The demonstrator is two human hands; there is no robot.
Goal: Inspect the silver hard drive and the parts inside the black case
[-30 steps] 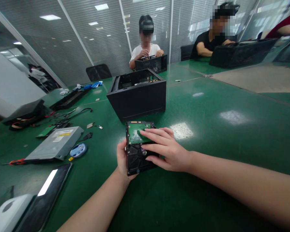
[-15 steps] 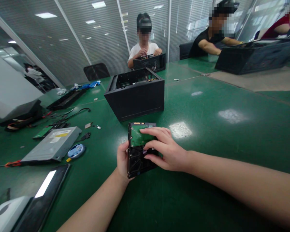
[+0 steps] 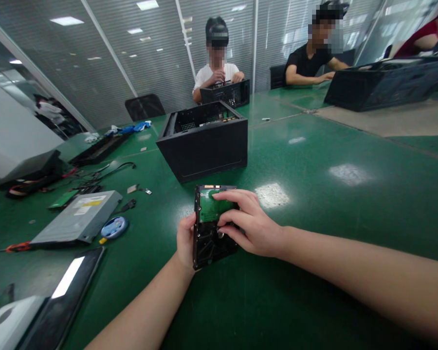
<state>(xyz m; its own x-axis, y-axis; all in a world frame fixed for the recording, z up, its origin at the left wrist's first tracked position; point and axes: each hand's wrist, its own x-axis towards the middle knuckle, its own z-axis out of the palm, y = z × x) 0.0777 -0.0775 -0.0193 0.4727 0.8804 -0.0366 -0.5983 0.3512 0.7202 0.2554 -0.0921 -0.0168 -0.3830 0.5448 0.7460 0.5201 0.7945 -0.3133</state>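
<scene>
A black hard drive (image 3: 209,236) with a green circuit board on its upper face rests tilted on the green table (image 3: 314,160). My left hand (image 3: 185,241) grips its left edge from below, thumb on the side. My right hand (image 3: 246,223) lies over its top and right side, fingers curled onto the circuit board and the dark casing. An open black computer case (image 3: 204,141) stands just behind the drive.
A silver optical drive (image 3: 78,217), a blue round disc (image 3: 114,227), a red-handled screwdriver (image 3: 14,247), cables and small boards lie at left. A dark panel (image 3: 63,291) sits at the near left corner. Two people work on other cases across the table.
The drive has tipped up a little more on its left edge. My right fingers have curled tighter over it. The view has shifted slightly.
</scene>
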